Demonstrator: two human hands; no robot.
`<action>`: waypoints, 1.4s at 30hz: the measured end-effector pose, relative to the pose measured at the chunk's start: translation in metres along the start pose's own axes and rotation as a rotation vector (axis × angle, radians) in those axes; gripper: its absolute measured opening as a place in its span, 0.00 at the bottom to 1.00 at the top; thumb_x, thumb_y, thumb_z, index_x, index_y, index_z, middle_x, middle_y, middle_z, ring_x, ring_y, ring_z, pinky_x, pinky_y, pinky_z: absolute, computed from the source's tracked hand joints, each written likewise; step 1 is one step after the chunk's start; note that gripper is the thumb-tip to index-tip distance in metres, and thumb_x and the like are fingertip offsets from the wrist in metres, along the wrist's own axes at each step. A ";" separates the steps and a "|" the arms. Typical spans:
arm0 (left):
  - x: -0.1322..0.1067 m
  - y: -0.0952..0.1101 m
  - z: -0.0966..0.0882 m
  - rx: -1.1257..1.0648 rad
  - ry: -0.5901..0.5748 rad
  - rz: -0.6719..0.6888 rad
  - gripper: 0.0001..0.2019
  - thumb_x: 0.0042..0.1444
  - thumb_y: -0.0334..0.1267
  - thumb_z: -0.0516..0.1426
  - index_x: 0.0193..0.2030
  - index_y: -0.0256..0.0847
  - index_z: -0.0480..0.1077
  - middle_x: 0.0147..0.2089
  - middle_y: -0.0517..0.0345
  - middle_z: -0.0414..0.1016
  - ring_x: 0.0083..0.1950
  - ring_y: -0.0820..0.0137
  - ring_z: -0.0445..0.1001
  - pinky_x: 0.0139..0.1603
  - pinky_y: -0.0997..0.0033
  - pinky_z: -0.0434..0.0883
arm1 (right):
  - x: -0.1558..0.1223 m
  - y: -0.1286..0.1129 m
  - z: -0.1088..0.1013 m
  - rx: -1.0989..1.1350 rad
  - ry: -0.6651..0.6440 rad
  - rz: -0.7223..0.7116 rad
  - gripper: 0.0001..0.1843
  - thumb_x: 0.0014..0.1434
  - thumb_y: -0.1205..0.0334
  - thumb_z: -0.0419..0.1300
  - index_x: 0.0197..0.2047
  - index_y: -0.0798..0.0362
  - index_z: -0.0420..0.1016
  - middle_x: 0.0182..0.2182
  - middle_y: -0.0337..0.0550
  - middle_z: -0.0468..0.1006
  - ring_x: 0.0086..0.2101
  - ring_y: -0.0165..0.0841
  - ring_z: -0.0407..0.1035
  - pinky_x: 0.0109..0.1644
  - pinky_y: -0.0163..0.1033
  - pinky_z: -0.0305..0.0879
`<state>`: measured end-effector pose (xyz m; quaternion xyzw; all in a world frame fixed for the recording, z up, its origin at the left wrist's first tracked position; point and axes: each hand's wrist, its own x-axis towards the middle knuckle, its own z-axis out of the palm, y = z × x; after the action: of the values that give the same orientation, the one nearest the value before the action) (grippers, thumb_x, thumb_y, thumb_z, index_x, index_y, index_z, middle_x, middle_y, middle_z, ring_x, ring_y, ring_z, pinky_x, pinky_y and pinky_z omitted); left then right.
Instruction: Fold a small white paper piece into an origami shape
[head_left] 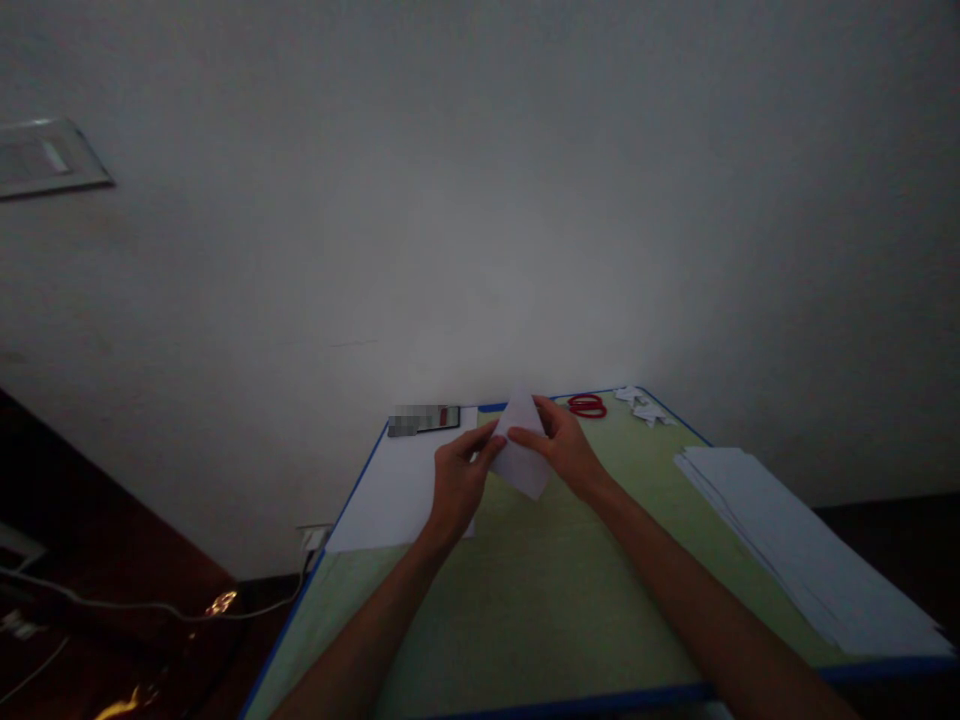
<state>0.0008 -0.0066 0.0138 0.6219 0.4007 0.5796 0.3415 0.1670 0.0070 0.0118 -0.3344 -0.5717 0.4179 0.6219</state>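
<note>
A small white folded paper [520,462] is held up over the green table [540,590] between both hands. My left hand [457,482] pinches its left edge with thumb and fingers closed. At the paper's right side, my right hand [564,446] grips it with thumb on the front. The paper has a pointed top and a slanted lower edge.
A large white sheet [390,490] lies flat at the table's left. A stack of white sheets [795,545] runs along the right edge. Red scissors [587,405] and paper scraps [643,405] sit at the far edge, a dark flat object [424,419] by the wall. Cables [150,606] trail on the floor at left.
</note>
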 end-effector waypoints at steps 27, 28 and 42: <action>0.005 0.000 -0.002 -0.159 0.099 -0.108 0.17 0.48 0.41 0.69 0.45 0.38 0.82 0.44 0.47 0.84 0.44 0.60 0.82 0.47 0.61 0.78 | 0.002 -0.003 -0.011 0.048 -0.141 0.111 0.22 0.46 0.56 0.73 0.45 0.51 0.79 0.42 0.46 0.83 0.42 0.40 0.76 0.50 0.46 0.69; 0.006 0.001 -0.002 -0.168 0.123 -0.119 0.17 0.48 0.41 0.69 0.44 0.37 0.82 0.43 0.47 0.84 0.44 0.60 0.82 0.47 0.61 0.78 | 0.003 -0.003 -0.013 0.055 -0.164 0.127 0.21 0.46 0.56 0.73 0.44 0.52 0.80 0.41 0.46 0.83 0.41 0.40 0.76 0.49 0.46 0.69; 0.009 -0.002 -0.003 -0.146 0.111 -0.117 0.15 0.48 0.40 0.68 0.43 0.37 0.82 0.43 0.47 0.84 0.44 0.59 0.82 0.47 0.61 0.78 | 0.006 0.004 -0.022 0.010 -0.084 0.191 0.23 0.48 0.50 0.72 0.46 0.50 0.80 0.37 0.45 0.82 0.38 0.37 0.74 0.41 0.41 0.68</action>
<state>-0.0019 0.0018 0.0161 0.5379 0.4114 0.6200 0.3963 0.1883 0.0151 0.0085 -0.3664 -0.5605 0.4918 0.5565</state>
